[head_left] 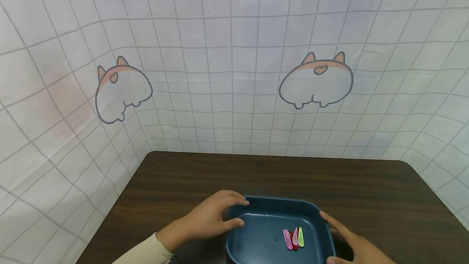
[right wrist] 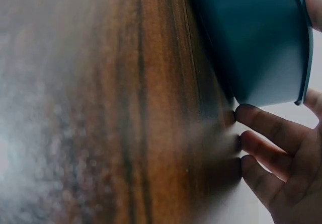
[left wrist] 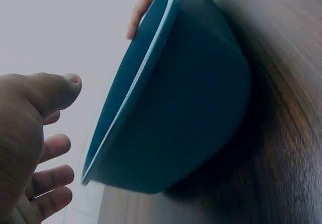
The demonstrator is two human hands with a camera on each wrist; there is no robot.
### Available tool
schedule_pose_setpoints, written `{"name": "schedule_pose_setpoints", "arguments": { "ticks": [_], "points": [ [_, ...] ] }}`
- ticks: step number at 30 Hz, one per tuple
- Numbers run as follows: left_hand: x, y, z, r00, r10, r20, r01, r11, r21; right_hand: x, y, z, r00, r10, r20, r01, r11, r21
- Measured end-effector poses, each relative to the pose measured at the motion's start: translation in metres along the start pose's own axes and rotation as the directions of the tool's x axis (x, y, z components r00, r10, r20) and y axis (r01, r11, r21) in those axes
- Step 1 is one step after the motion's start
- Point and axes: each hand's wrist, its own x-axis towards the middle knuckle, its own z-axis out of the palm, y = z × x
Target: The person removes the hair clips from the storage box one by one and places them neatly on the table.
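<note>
Blue basin on dark wood table, one hand at each side.

The table point(head_left: 366, 190) carries the teal basin point(head_left: 271, 215) at its near edge, in front of a gridded cloth backdrop point(head_left: 234, 52). The left hand point(head_left: 212, 217) lies at the basin's left rim, fingers spread wide and relaxed, gripping nothing. The right hand point(head_left: 353, 243) sits at the basin's right wall, fingers straight. Three hair clips point(head_left: 294, 238) lie together on the basin floor, right of centre.
</note>
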Motion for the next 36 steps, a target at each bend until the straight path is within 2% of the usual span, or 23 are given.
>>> {"name": "schedule_pose_setpoints", "arguments": {
  "ticks": [11, 20, 32, 36],
  "points": [
    [0.015, 0.017, 0.013, 0.999, 0.005, 0.040, -0.008, 0.998, 0.056, 0.000, -0.001, 0.001, 1.000, 0.008, 0.008, -0.008, 1.000, 0.018],
    [0.024, 0.023, 0.024, 0.997, -0.018, 0.069, 0.012, 0.997, 0.079, 0.000, 0.000, 0.001, 1.000, 0.006, 0.006, -0.006, 1.000, 0.021],
    [0.036, 0.030, 0.035, 0.996, -0.005, 0.090, -0.006, 0.992, 0.124, -0.001, 0.002, 0.002, 1.000, 0.002, -0.005, -0.002, 1.000, 0.011],
    [0.039, 0.032, 0.041, 0.996, -0.024, 0.088, 0.013, 0.992, 0.126, 0.000, 0.002, 0.002, 1.000, -0.001, -0.010, 0.001, 1.000, -0.002]
  ]
}}
